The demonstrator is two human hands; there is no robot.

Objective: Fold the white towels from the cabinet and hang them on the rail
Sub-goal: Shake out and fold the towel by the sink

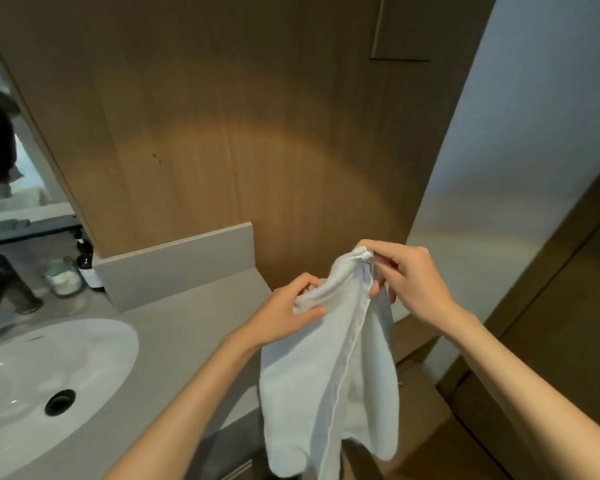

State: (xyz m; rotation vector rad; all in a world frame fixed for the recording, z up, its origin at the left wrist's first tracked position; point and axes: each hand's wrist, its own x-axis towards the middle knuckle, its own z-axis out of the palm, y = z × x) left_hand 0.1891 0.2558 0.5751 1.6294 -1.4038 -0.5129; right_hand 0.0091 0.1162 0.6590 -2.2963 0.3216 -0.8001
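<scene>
I hold the white hand towel (329, 358) in the air beside the vanity counter (174, 327), just right of the basin (32, 375). My left hand (284, 313) pinches one bunched top corner; my right hand (406, 278), a little apart and higher, pinches the other. The cloth hangs crumpled with a hem running down it. To fold cleanly, I should draw the corners apart until the top edge goes taut, then match them. No rail shows here, as far as I can tell.
</scene>
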